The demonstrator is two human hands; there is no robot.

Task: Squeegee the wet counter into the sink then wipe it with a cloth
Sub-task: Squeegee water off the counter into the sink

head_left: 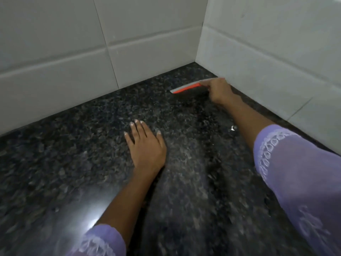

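Observation:
A dark speckled granite counter (73, 163) fills the view and runs into a tiled corner. My right hand (219, 91) reaches into that far corner and grips a squeegee (186, 88) with an orange and grey head; its blade rests on the counter near the right wall. My left hand (145, 145) lies flat on the counter's middle, palm down, fingers spread, holding nothing. Both arms wear pale purple sleeves. Neither a sink nor a cloth is in view.
White tiled walls (55, 52) meet at the corner (199, 52) behind and to the right of the counter. A bright light glare (92, 222) reflects off the counter near my left sleeve. A small shiny spot (233, 128) lies beside my right forearm.

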